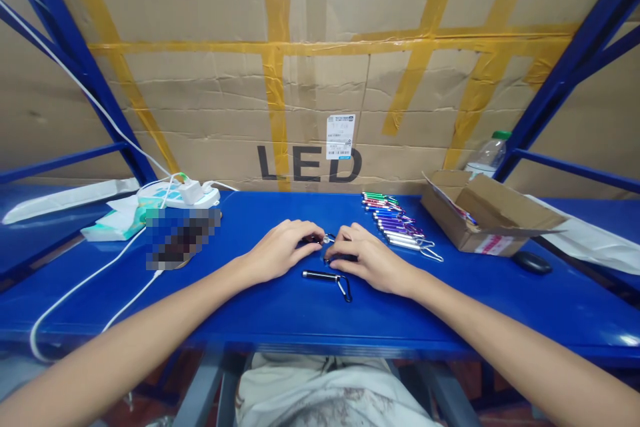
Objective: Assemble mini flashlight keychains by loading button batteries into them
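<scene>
Near the middle of the blue table [270, 313], my left hand [285, 250] has its fingers closed on a dark cylinder, partly covered by them. My right hand [367, 257] is close on its right, with bent fingers around another dark piece, mostly hidden under the palm. A small silvery end and part of a clip show between the hands. Just in front of them lies a black cylinder with a carabiner [323, 276], untouched. To the right of my right hand, several coloured cylinders with carabiners [393, 221] lie in a row, green at the back and silver in front.
An open cardboard box [470, 230] stands at the right, with a black mouse [533, 263] and a bottle [490, 153] beside it. At the left are a power strip [175, 195], a tissue pack [115, 221], white cables and a blurred-out object. Large cardboard [200, 107] rises behind.
</scene>
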Tool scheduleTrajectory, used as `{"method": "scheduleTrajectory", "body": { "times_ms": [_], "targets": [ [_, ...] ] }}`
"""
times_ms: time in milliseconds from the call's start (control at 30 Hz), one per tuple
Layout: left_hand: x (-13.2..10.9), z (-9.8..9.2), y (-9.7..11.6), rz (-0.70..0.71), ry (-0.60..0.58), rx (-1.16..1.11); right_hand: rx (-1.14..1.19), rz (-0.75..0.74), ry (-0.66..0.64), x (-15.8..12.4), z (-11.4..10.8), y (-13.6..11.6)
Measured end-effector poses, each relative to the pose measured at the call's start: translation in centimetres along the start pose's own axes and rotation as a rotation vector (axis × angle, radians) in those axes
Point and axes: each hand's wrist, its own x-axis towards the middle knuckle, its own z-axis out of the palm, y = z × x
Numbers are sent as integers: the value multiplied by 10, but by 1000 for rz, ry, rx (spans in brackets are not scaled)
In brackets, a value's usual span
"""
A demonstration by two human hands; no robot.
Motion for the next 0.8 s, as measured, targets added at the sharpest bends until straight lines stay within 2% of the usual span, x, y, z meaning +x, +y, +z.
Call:
{"method": "scheduleTrajectory", "body": {
  "times_ms": [200,400,533,700,800],
  "targets": [
    [0,-1,0,-3,-26,11,12,-15,-10,0,0,-3],
    [1,-1,2,-26,-35,1,119,50,176,0,-1,-4],
    [1,-1,5,-27,-36,-12,268,111,243,0,-1,-4],
    [1,-1,8,-31,-37,-44,341,90,323,0,-1,-2],
    [2,-1,9,-35,-31,-87,302,34,312,1,-2,-1]
  ]
}}
